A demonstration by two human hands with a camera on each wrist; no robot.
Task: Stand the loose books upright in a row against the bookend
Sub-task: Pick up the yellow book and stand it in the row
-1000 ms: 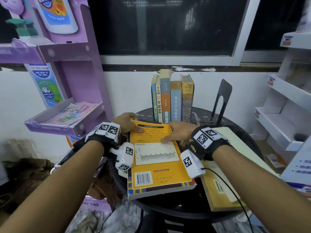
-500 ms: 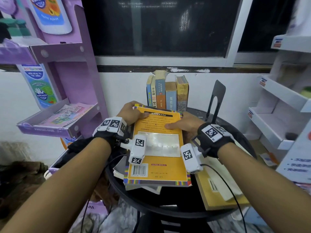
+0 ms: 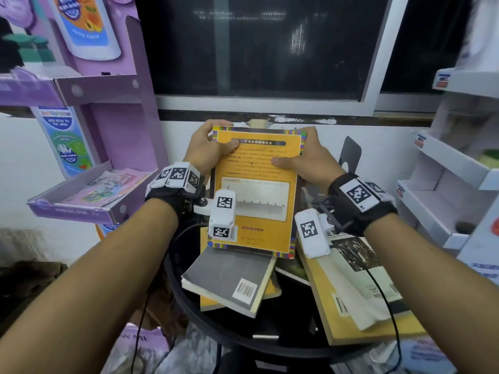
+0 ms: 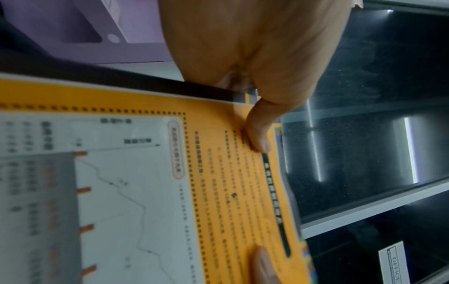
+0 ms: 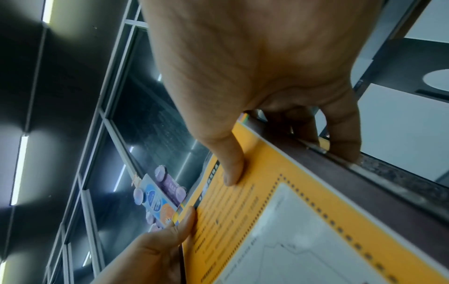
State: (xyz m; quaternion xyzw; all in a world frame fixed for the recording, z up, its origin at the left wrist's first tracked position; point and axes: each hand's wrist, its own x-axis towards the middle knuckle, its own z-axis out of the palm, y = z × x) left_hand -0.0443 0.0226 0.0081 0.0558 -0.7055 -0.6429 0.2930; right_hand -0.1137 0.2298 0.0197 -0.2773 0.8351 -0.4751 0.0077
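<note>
Both hands hold the orange book (image 3: 256,190) up off the round table (image 3: 283,333), tipped so its back cover faces the head camera and its top edge points to 12 o'clock. The left hand (image 3: 206,151) grips the upper left corner: the thumb (image 4: 258,132) presses on the cover and the fingers curl behind it. The right hand (image 3: 310,160) clamps the upper right edge the same way, with its thumb (image 5: 230,163) on the cover and the fingers (image 5: 342,138) wrapped round the far side over the spine. The book hides most of what stands behind it; only the top of the black bookend (image 3: 349,152) shows at 2 o'clock from the book, near the wall.

Below the held book, loose books lie flat on the table. A grey one (image 3: 229,282) with a barcode sits at 6 o'clock, askew on a yellow one (image 3: 208,306). A large tan book (image 3: 364,306) lies at 4 o'clock, overhanging the table's rim, with a pale book on top of it.

A purple shelf (image 3: 81,201) stands at 9 o'clock and a white shelf (image 3: 445,201) at 3 o'clock.
</note>
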